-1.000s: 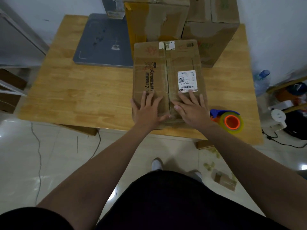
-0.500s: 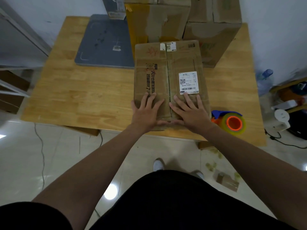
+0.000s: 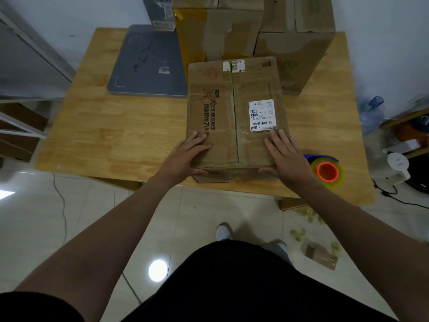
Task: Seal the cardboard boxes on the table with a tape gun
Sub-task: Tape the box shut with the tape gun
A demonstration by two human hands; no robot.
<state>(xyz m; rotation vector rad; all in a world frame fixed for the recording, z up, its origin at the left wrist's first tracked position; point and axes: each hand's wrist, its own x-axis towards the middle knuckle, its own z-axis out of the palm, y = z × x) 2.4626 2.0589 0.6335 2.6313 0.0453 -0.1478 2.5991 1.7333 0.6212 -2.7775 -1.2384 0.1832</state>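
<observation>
Cardboard box [image 3: 236, 112] is lying on the worktop [image 3: 116, 135]. The left hand [image 3: 185, 154] and the right hand [image 3: 286, 156] are pressing its near end, each grip wide with flat fingers.

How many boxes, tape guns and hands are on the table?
Boxes: 3
Tape gun: 1
Hands: 2
Total: 6

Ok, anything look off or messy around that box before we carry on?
Mostly the floor: crumpled tape scraps and a cardboard offcut lie by the table, on the right. On the cardboard box, the clear tape near the seam looks wrinkled. Nothing spilled.
</observation>
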